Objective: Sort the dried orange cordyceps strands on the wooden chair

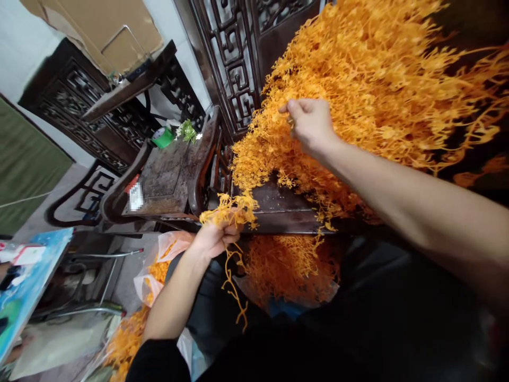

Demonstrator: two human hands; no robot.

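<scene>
The step in hand looks like gathering orange sprigs; a clean pull would call for easing tangled stems apart. The left hand closes around a bunch, stems dangling, forearm angled upward. The right hand, arm stretched across, curls its fingers at the heap on the dark wooden seat; I cannot tell whether it pinches a strand.

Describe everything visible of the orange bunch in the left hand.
The orange bunch is yellow-orange, with frilly, branching clusters at its upper end and thin, knobbly stems below. It looks like plastic. The left hand's grip is closed on it, hiding part. The clusters spread above the grip by the edge of the dark wooden surface; whether they touch it is unclear. The stems hang before dark trousers.
</scene>
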